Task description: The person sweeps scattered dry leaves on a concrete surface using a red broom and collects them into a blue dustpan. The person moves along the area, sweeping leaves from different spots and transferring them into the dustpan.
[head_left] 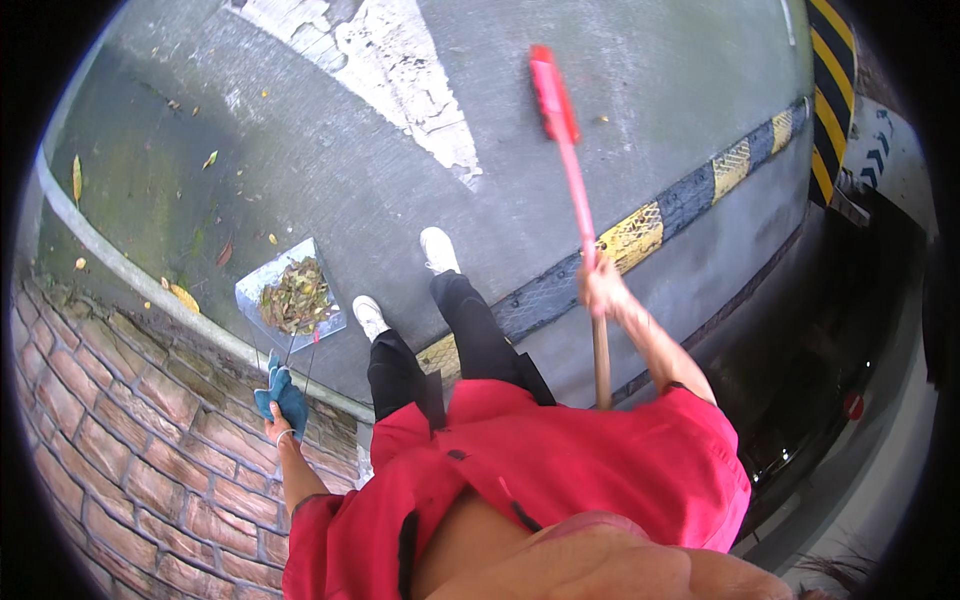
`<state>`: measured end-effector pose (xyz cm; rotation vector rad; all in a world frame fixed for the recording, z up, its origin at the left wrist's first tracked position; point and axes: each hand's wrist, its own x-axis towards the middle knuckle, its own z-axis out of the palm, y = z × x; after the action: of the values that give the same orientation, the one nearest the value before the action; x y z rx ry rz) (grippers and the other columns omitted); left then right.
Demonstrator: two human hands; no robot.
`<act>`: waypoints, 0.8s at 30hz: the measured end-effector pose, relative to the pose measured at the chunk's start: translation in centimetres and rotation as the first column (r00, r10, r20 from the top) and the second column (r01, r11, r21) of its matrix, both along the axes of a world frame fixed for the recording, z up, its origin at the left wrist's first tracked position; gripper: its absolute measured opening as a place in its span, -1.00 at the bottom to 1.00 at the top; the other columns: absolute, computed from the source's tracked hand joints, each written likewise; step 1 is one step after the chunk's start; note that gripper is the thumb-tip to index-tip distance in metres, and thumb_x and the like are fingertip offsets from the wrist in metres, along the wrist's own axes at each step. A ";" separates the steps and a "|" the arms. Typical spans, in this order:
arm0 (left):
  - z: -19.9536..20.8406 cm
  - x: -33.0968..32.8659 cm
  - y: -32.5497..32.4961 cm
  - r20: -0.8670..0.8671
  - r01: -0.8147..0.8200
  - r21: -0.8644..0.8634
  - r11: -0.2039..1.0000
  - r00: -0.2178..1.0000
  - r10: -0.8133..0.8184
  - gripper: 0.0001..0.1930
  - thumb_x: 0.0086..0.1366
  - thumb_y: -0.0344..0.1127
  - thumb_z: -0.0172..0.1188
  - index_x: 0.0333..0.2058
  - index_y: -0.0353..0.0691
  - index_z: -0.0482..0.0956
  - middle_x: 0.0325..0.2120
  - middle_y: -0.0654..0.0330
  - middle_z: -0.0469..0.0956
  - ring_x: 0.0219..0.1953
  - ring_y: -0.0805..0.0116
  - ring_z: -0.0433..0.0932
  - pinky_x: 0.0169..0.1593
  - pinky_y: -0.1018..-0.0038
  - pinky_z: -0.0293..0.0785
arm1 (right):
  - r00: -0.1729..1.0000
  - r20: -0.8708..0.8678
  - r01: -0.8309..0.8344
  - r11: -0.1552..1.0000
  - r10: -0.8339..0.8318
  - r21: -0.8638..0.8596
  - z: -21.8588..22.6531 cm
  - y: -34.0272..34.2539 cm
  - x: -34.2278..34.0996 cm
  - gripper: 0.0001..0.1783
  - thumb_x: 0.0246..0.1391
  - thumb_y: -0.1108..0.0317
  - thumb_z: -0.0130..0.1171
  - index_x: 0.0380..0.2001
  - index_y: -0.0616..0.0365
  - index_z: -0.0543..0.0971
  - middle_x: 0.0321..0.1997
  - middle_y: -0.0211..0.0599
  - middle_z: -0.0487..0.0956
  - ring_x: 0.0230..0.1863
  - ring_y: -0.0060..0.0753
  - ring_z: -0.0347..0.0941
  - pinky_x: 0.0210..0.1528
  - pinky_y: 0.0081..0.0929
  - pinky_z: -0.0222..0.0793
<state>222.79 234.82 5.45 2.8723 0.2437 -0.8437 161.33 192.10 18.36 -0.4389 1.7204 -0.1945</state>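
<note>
My right hand point(602, 288) is closed around the handle of a broom point(575, 185). The upper handle is pinkish red, the lower part toward my body wood-coloured. Its red head point(553, 95) is out ahead over the concrete, slightly blurred. Down at the left, my left hand point(279, 426) is closed on a blue cloth point(287, 400), its fingers mostly hidden by it. Thin wire rods run from the cloth to a pale dustpan point(254, 291) on the ground. A heap of dry leaves point(297, 297) lies in the dustpan.
A stone-block wall point(150, 440) and a pale kerb point(130, 265) run along the left. On the right is a yellow-and-black kerb point(630, 238) beside a drop, with a striped post point(832, 95) farther off. Scattered leaves point(225, 250) dot the damp ground. White paint point(400, 70) peels ahead.
</note>
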 end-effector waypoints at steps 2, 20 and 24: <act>-0.6 -0.2 0.3 -0.010 0.035 -0.010 0.999 0.999 -0.035 -0.07 -0.04 0.35 0.20 0.08 -0.38 0.34 -0.06 -0.07 0.46 -0.09 0.12 0.48 0.01 0.35 0.39 | 0.978 0.171 -0.118 0.993 0.118 -0.010 6.3 1.7 1.3 -0.84 -0.05 0.57 -0.06 -0.42 0.06 0.25 -0.78 -0.53 0.20 -0.90 -0.66 0.07 -0.91 -0.62 -0.04; 0.1 -0.7 1.9 -0.111 -0.088 -0.157 0.984 0.991 0.071 -0.16 0.03 0.29 0.19 -0.01 -0.46 0.40 -0.17 -0.02 0.52 -0.19 0.18 0.51 -0.07 0.36 0.42 | 0.714 -0.676 -0.386 0.908 0.182 -0.164 -3.7 -11.4 -14.4 -0.86 -0.13 0.44 0.01 -0.47 0.30 0.45 -0.69 -0.32 0.43 -0.72 -0.49 0.33 -0.69 -0.45 0.24; 0.6 -0.6 1.9 -0.029 -0.046 -0.058 0.997 0.999 0.044 -0.15 0.01 0.31 0.20 -0.02 -0.43 0.39 -0.18 -0.01 0.52 -0.20 0.20 0.50 -0.07 0.37 0.41 | 0.754 -0.649 -0.192 0.978 0.095 -0.079 -10.1 -15.9 -16.6 -0.84 -0.09 0.42 0.00 -0.65 0.26 0.45 -0.80 -0.43 0.35 -0.82 -0.52 0.26 -0.80 -0.49 0.14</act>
<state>222.15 236.73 6.07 2.7914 0.2808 -0.8680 144.71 176.18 8.30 -0.8127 2.3485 -0.0485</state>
